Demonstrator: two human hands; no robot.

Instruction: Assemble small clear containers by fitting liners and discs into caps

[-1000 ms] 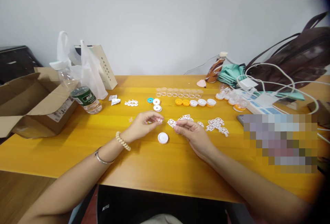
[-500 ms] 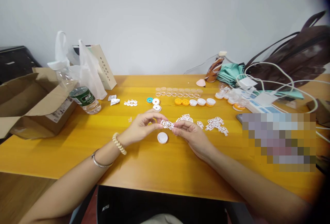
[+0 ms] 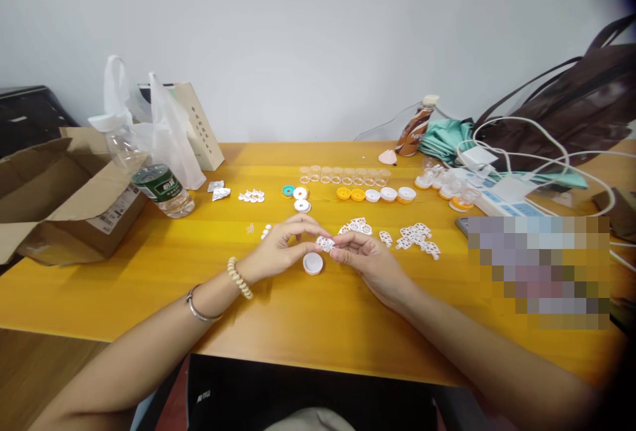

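Between the fingertips of my left hand (image 3: pixel 285 245) and my right hand (image 3: pixel 370 259) is a small white openwork plastic piece (image 3: pixel 325 243). Both hands are closed in a pinch on it, above the table. Just below it a round white cap (image 3: pixel 313 263) lies on the wood. Beyond my right hand are a cluster of similar white openwork pieces (image 3: pixel 355 226), a single one (image 3: pixel 385 239) and a larger pile (image 3: pixel 417 239). A few small white discs (image 3: pixel 266 231) lie close by my left hand, partly hidden by it.
Clear cups (image 3: pixel 342 176) stand in a row at the back, with orange and white caps (image 3: pixel 387 195) before them. On the left are a cardboard box (image 3: pixel 74 212) and a water bottle (image 3: pixel 163 189). A power strip (image 3: pixel 497 196) with cables lies right, near a brown bag (image 3: pixel 571 106).
My left hand has shifted right, towards my right hand, and the openwork parts between them now look closer together. Small white discs have come into sight beside my left hand.
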